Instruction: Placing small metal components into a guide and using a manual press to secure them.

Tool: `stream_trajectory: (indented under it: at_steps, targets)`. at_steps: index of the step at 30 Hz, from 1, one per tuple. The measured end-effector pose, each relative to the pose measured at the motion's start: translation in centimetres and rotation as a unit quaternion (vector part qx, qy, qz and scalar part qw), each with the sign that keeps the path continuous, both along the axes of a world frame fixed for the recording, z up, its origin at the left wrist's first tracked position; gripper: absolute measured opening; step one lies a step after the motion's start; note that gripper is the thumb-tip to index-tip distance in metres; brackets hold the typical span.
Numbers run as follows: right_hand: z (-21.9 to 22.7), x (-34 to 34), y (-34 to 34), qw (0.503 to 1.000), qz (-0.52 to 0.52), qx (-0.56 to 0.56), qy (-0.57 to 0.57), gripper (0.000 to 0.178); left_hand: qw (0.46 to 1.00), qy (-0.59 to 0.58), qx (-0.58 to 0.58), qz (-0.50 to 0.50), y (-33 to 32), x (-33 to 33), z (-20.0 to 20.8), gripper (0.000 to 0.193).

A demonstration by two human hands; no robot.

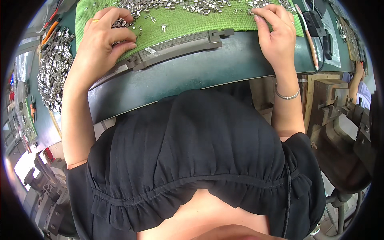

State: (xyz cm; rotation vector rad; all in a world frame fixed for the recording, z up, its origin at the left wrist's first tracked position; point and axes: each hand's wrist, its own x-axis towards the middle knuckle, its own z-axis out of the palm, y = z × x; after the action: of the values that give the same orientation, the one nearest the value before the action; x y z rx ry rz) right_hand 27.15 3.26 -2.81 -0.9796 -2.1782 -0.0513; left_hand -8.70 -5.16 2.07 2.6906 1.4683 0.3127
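My left hand (pixel 103 38), with a gold-coloured ring, curls over small metal parts (pixel 122 24) on the green woven mat (pixel 176 26). Its thumb and fingers close round some of these parts. At the mat's right side my right hand (pixel 279 36) pinches thumb and forefinger together at a small shiny metal part (pixel 251 13), partly hidden by the fingertips. Between the hands, along the mat's near edge, lies a long grey metal bar fixture (pixel 178 50) with a row of small pieces set along it. My left wrist is close to the fixture's left end.
More silvery parts (pixel 200 7) lie across the mat's far side. A big heap of metal parts (pixel 54 72) is left of my forearm. Orange-handled pliers (pixel 51 33), a pen-like tool (pixel 307 36) and a black device (pixel 314 23) flank the mat. Another person's arm (pixel 356 82) shows far right.
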Motion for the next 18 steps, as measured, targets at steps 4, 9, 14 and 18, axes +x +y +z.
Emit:
stream_trajectory:
  at_steps: [4, 9, 14, 18]
  targets:
    - [1.0, -0.9, 0.1, 1.000, 0.010, -0.014, 0.016, 0.006, 0.999, 0.005, 0.035, -0.010, -0.2, 0.0, -0.2, 0.014]
    - [0.7, 1.5, 0.9, 0.998, 0.031, -0.007, -0.049, 0.017, 0.999, 0.014, 0.023, 0.038, -0.8, 1.3, -0.3, 0.012]
    - [0.0, 1.6, -0.3, 0.999, 0.039, -0.016, -0.032, 0.014, 0.985, -0.145, -0.040, 0.088, -1.2, 3.7, -0.1, 0.010]
    - [0.1, 1.5, -0.6, 0.995, -0.001, 0.019, -0.102, 0.011, 0.984, -0.168, -0.033, 0.052, -0.8, 7.2, -0.6, 0.009]
